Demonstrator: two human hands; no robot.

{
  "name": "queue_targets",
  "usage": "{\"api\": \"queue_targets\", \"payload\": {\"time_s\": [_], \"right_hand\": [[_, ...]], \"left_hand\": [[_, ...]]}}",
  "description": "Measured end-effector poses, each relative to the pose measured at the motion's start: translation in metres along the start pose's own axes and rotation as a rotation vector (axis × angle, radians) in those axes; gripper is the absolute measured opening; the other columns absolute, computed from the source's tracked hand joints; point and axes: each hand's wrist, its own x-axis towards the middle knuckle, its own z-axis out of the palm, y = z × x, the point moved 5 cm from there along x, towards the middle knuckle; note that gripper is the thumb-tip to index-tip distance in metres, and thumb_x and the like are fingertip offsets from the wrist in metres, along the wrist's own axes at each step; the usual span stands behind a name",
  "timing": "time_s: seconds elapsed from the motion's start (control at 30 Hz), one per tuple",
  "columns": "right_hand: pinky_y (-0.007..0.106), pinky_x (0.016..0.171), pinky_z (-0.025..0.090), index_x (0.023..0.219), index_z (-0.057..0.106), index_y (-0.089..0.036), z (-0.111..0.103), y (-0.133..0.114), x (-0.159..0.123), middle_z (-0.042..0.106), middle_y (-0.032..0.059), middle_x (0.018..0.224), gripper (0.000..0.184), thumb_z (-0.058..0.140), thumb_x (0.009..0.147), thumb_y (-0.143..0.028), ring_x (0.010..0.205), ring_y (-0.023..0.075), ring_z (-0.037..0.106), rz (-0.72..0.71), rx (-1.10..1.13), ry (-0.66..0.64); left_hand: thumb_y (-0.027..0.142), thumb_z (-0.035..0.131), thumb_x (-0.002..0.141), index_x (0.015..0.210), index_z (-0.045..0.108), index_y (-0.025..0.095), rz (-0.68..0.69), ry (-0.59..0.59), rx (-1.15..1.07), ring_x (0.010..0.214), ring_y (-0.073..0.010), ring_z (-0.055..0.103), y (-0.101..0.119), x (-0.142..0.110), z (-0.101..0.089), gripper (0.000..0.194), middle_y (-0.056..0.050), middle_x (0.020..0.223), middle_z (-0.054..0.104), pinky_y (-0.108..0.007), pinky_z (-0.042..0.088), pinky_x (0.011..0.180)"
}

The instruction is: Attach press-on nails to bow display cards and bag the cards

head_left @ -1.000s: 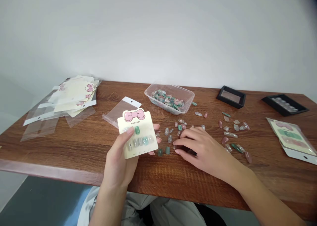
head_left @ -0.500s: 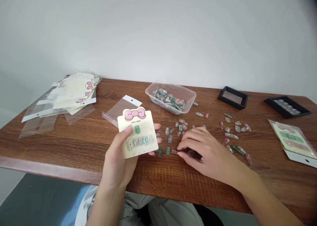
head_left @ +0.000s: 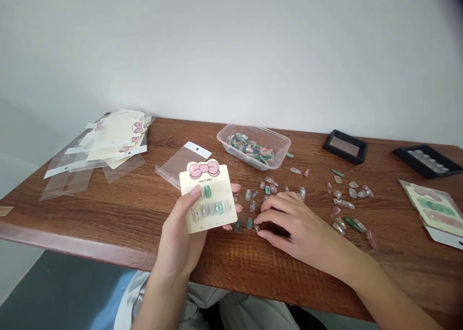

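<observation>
Compared with the earlier frame, the whole table sits a little further right in the view, and the right hand (head_left: 292,222) has shifted slightly toward the left hand. Its fingers are curled and bunched, with the tips low at the wooden table (head_left: 202,267) beside a small false nail (head_left: 257,228). I cannot tell whether they are pinching it.

The left hand (head_left: 177,238) grips a bow-topped card (head_left: 210,197), thumb on the front and fingertips showing past its right edge. The card is held up at a tilt, with false nails (head_left: 212,209) stuck on it in rows.

More loose nails (head_left: 252,206) lie scattered around the right hand. A clear plastic tub (head_left: 253,132) holds a heap of green, pink and clear nails (head_left: 249,149). Of two black trays, the right one (head_left: 427,161) holds a row of pale nails, while the left one (head_left: 345,146) shows a flat pinkish inset. An open clear bag (head_left: 173,168) lies partly behind the card, and a filled bag (head_left: 434,209) lies at the right.
</observation>
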Motion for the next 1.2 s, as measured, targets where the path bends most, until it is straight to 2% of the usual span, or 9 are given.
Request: {"api": "queue_targets", "payload": {"time_s": [0.17,0.27,0.33,0.43,0.53,0.7,0.87,1.07,1.2], "right_hand": [[0.039,0.085,0.045,0.093,0.068,-0.023,-0.003,0.002,0.001,0.065,0.0017,0.092,0.002,0.066,0.093,-0.022,0.087,0.0198,0.062,0.035,0.026,0.049],[0.037,0.081,0.048,0.095,0.069,-0.023,-0.016,0.005,-0.002,0.069,0.0024,0.093,0.003,0.067,0.093,-0.023,0.087,0.0201,0.064,0.062,0.037,0.200],[0.034,0.077,0.050,0.097,0.069,-0.024,-0.026,0.007,-0.006,0.071,0.0018,0.092,0.005,0.068,0.092,-0.023,0.084,0.0191,0.066,0.106,0.070,0.322],[0.030,0.073,0.052,0.097,0.070,-0.024,-0.038,0.005,-0.011,0.073,0.0000,0.088,0.008,0.071,0.090,-0.021,0.079,0.0159,0.068,0.156,0.144,0.469],[0.026,0.069,0.052,0.099,0.070,-0.023,-0.042,-0.005,-0.013,0.073,-0.0006,0.084,0.011,0.072,0.089,-0.018,0.073,0.0129,0.068,0.092,0.201,0.549],[0.026,0.065,0.050,0.099,0.069,-0.020,-0.036,-0.019,-0.011,0.067,-0.0015,0.073,0.009,0.072,0.091,-0.021,0.065,0.0115,0.061,-0.037,0.154,0.554],[0.027,0.062,0.048,0.098,0.068,-0.020,-0.033,-0.024,-0.009,0.063,-0.0017,0.070,0.006,0.070,0.092,-0.022,0.062,0.0119,0.059,-0.064,0.128,0.563],[0.026,0.062,0.048,0.096,0.069,-0.020,-0.031,-0.024,-0.008,0.061,-0.0024,0.068,0.004,0.069,0.094,-0.023,0.062,0.0116,0.057,-0.056,0.107,0.556],[0.026,0.060,0.046,0.095,0.070,-0.019,-0.030,-0.024,-0.008,0.058,-0.0029,0.067,0.007,0.068,0.094,-0.025,0.060,0.0109,0.055,-0.063,0.083,0.560]], "left_hand": [[0.035,0.057,0.091,0.130,0.060,0.010,-0.037,-0.030,0.020,0.077,-0.0289,0.076,-0.007,-0.001,0.006,0.047,-0.017,0.103,0.079,-0.029,0.056,0.055],[0.039,0.060,0.091,0.117,0.067,0.010,-0.063,-0.042,0.042,0.078,-0.0289,0.076,-0.015,-0.002,0.009,0.040,-0.018,0.107,0.078,-0.030,0.055,0.055],[0.040,0.060,0.091,0.117,0.067,0.011,-0.101,-0.060,0.042,0.079,-0.0295,0.076,-0.023,-0.003,0.011,0.040,-0.018,0.107,0.078,-0.030,0.055,0.055],[0.043,0.057,0.093,0.118,0.068,0.013,-0.160,-0.150,0.006,0.079,-0.0297,0.076,-0.034,-0.004,0.017,0.041,-0.017,0.106,0.078,-0.029,0.056,0.052],[0.043,0.053,0.095,0.113,0.073,0.013,-0.186,-0.232,-0.027,0.078,-0.0277,0.075,-0.044,-0.005,0.023,0.040,-0.015,0.102,0.078,-0.030,0.058,0.052],[0.042,0.056,0.095,0.100,0.077,0.011,-0.212,-0.257,-0.039,0.076,-0.0268,0.074,-0.057,-0.005,0.026,0.037,-0.014,0.090,0.078,-0.029,0.060,0.049],[0.043,0.060,0.094,0.111,0.074,0.009,-0.219,-0.214,-0.026,0.086,-0.0287,0.073,-0.066,-0.004,0.020,0.041,-0.015,0.097,0.078,-0.032,0.063,0.058],[0.047,0.061,0.093,0.109,0.075,0.009,-0.224,-0.187,-0.015,0.084,-0.0284,0.074,-0.069,-0.006,0.016,0.043,-0.015,0.098,0.077,-0.035,0.064,0.064],[0.046,0.059,0.095,0.115,0.073,0.011,-0.217,-0.189,0.054,0.087,-0.0273,0.073,-0.068,-0.007,0.015,0.043,-0.014,0.104,0.076,-0.034,0.063,0.066]]}}
